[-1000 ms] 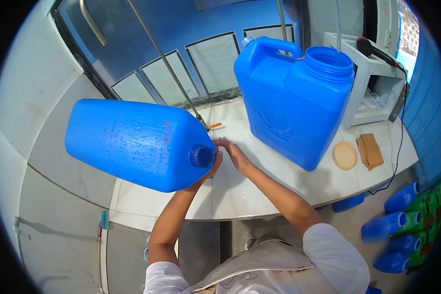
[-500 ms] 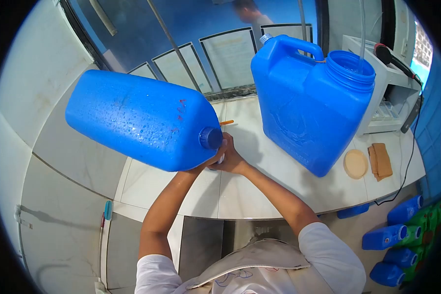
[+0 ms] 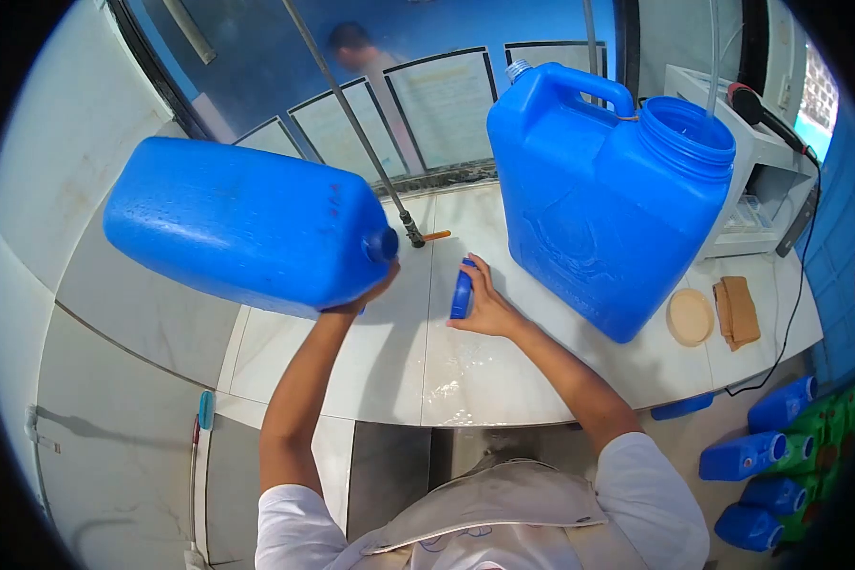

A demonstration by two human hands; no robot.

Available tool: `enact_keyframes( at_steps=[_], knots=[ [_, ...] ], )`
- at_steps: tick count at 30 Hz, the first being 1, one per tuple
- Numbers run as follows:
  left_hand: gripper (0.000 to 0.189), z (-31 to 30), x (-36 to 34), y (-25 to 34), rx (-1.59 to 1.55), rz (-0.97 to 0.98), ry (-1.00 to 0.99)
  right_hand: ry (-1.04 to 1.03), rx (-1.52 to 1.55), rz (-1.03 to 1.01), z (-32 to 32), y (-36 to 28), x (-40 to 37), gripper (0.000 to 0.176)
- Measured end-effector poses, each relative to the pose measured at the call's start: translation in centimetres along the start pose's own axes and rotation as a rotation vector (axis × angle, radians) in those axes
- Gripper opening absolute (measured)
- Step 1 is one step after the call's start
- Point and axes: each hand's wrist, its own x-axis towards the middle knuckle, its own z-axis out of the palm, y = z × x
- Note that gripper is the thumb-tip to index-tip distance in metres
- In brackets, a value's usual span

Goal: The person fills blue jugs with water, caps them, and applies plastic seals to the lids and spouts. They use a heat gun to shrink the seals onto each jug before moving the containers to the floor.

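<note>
A large blue jug [image 3: 237, 223], wet with drops and tilted on its side, points its small dark blue cap [image 3: 382, 244] to the right. My left hand [image 3: 375, 293] grips it from below at the capped end; most of the fingers are hidden behind the jug. In my right hand [image 3: 492, 306] is a wide blue screw lid [image 3: 462, 291], held on edge between thumb and fingers, just above the counter. To the right stands a second blue jug [image 3: 603, 204], upright, its wide mouth uncovered with a clear tube running into it.
A metal pipe with an orange-handled tap [image 3: 435, 236] rises behind the counter [image 3: 351, 375]. Right of the jug lie a round beige lid [image 3: 690, 317] and a folded brown cloth [image 3: 737, 313]. Several blue and green jugs [image 3: 741, 458] stand on the floor. A person [image 3: 354, 49] is beyond the window.
My right hand has come away from the tilted jug with the wide lid, moving right. The tilted jug has shifted slightly left. Water now glistens on the counter, and the person behind the window moved left.
</note>
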Motion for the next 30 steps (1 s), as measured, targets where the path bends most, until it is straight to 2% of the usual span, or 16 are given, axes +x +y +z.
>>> enact_keyframes(
  at_steps=[1, 2, 4, 6, 8, 10, 14, 16, 20, 21, 22, 24, 25, 27, 29, 30],
  knots=[
    [0.021, 0.2, 0.1, -1.0, 0.18, 0.137, 0.153, 0.004, 0.006, 0.007, -0.4, 0.6, -0.8, 0.105],
    [0.021, -1.2, 1.1, -0.9, 0.179, 0.133, 0.156, 0.002, 0.002, 0.006, -1.1, 1.0, -1.6, 0.105],
    [0.016, -5.3, 3.4, -0.7, -0.978, -0.426, -0.073, 0.022, -0.004, 0.043, -2.4, 1.2, -3.7, 0.1],
    [0.016, -9.3, 6.9, -1.2, -1.107, -0.41, 0.116, 0.004, -0.013, 0.14, -4.1, 0.2, -5.7, 0.094],
    [0.019, -13.6, 9.5, -1.1, -1.505, -0.516, 0.308, -0.016, -0.022, 0.232, -4.8, 0.3, -8.0, 0.088],
    [0.019, -16.7, 10.7, -3.2, -1.8, -0.592, 0.357, 0.059, -0.435, 0.229, -4.6, 0.5, -10.7, 0.071],
    [0.019, -17.9, 12.2, -7.7, -2.189, -0.743, 0.403, -0.074, -0.658, 0.231, -5.0, -1.3, -10.7, 0.058],
    [0.022, -16.1, 12.7, -9.8, -2.103, -0.885, 0.394, 0.119, -0.361, 0.009, -4.3, -1.1, -7.5, 0.051],
    [0.049, -11.0, 13.4, -12.8, -2.056, -1.144, 0.218, 0.104, 0.389, 0.46, -0.5, 3.4, 4.1, 0.051],
    [0.053, -9.6, 13.1, -13.5, -2.098, -1.124, 0.149, 0.116, 0.679, 0.619, 0.7, 5.3, 6.7, 0.053],
    [0.056, -8.8, 12.8, -13.9, -2.136, -1.103, 0.078, 0.114, 0.675, 0.604, 2.7, 8.7, 8.6, 0.053],
    [0.061, -9.0, 14.1, -12.5, -2.044, -1.187, 0.139, 0.219, 1.12, 0.882, 6.4, 15.1, 12.8, 0.04],
    [0.062, -9.0, 14.1, -12.6, -2.027, -1.181, 0.078, 0.211, 1.115, 0.874, 7.2, 16.1, 13.9, 0.04],
    [0.066, -8.4, 14.0, -13.2, -1.991, -1.166, 0.014, 0.124, 1.325, 0.613, 8.6, 17.3, 15.4, 0.063],
    [0.066, -8.7, 13.8, -13.6, -2.032, -1.165, -0.001, 0.069, 1.435, 0.485, 9.4, 16.1, 16.0, 0.076],
    [0.067, -8.8, 13.7, -13.6, -2.08, -1.161, -0.033, 0.101, 1.429, 0.476, 8.8, 15.5, 16.0, 0.071]
  ],
)
